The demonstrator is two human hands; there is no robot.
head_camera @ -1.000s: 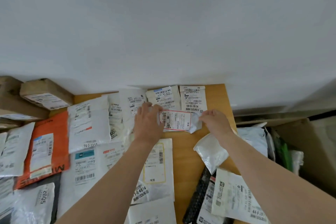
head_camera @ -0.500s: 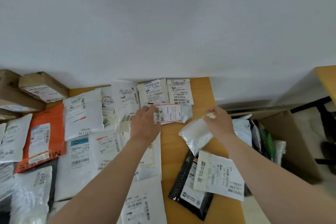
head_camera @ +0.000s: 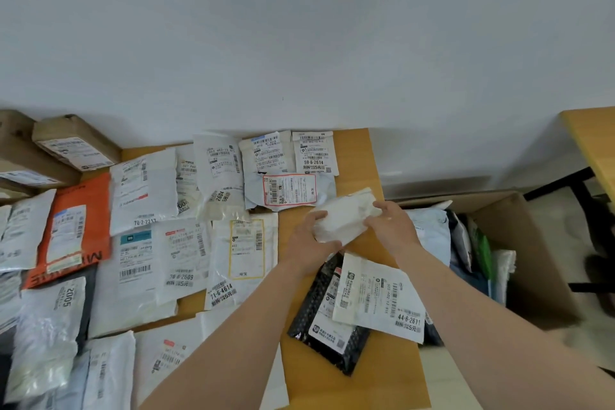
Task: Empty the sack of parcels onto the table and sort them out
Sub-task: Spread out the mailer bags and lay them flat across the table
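The white packet (head_camera: pixel 346 218) is in the middle right of the frame, held slantwise between the two hands. It is just below the parcel with the red-framed label (head_camera: pixel 289 190) and above a black packet (head_camera: pixel 312 309). It looks soft and a little crumpled. The side that shows has no label, so the address is probably on the other side.

To do this step well, the person should probably turn the packet over until the label faces up. Then it can go down flat on the bare wood of the table (head_camera: pixel 361 156), in line with the row beside it. It should not cover the numbers of its neighbours, because those numbers are needed for the sorting. The bag is limp, so it is safer to support both ends until it lies down.

The left hand (head_camera: pixel 311 240) grips the lower left end, with the fingers bent round the edge. The right hand (head_camera: pixel 394 226) grips the upper right end in the same way, with the fingers curled onto the packet. Neither hand is spread. Whether the packet touches the table cannot be told.

A white envelope (head_camera: pixel 376 296) lies partly on the black packet. At the right of the frame a cardboard box (head_camera: pixel 532 243) holds more parcels.
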